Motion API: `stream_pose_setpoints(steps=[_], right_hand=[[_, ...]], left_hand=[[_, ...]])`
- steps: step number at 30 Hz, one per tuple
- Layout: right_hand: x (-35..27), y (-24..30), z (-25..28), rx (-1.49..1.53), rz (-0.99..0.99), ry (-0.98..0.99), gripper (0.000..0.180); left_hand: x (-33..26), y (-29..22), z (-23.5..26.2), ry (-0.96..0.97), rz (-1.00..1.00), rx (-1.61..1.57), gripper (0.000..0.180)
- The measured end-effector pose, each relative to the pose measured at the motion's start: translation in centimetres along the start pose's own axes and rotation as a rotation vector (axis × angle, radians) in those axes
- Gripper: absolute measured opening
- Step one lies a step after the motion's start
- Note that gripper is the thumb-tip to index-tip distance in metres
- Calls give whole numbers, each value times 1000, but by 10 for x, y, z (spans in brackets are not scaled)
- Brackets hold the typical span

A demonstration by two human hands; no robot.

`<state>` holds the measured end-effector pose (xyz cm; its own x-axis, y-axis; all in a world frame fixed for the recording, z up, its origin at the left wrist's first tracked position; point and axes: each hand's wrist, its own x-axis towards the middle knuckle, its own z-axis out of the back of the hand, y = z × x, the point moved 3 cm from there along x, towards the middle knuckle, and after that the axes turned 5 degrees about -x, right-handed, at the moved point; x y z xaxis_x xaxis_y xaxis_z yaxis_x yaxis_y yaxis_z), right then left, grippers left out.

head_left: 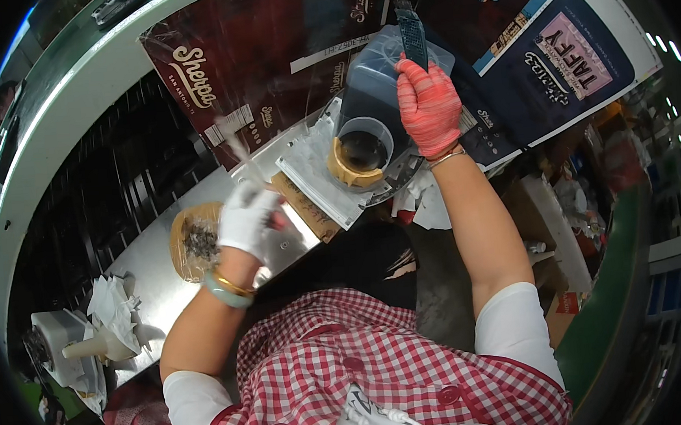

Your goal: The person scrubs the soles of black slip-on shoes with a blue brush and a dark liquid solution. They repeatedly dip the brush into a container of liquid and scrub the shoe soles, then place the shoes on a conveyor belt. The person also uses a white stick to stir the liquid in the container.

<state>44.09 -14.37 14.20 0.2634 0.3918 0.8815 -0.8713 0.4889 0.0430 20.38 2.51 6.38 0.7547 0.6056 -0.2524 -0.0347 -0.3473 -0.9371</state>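
Our right hand (428,105) grips a dark brush (412,32) at twelve o'clock above the clear cup (365,142), whose inside looks dark. Our left hand (246,217), at nine o'clock of the cup, blurs; we cannot tell its fingers' state.

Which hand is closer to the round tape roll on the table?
The right hand, in the red glove. It sits just beside the tape roll and holds a dark flat tool. The left hand, white-gloved and blurred, is farther away.

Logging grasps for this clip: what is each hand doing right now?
Left hand, white glove: blurred, apparently closed on a thin pale stick.
Right hand, red knit glove: closed on a dark flat comb-like tool.
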Motion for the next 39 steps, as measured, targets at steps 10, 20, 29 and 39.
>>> stream_pose_setpoints(steps=[10,20,29,39], right_hand=[[1,0,-1,-13,38,-37,17],[0,-1,1,2,-15,16,17],[-2,-2,-1,-11,3,-9,17],[-2,-1,-2,20,-25,-13,16]], left_hand=[[-7,-70,-4,221,-282,418,18],[19,-70,-75,653,-201,1249,37],[18,-75,-101,673,61,1171,31],[23,-50,-97,530,274,641,24]])
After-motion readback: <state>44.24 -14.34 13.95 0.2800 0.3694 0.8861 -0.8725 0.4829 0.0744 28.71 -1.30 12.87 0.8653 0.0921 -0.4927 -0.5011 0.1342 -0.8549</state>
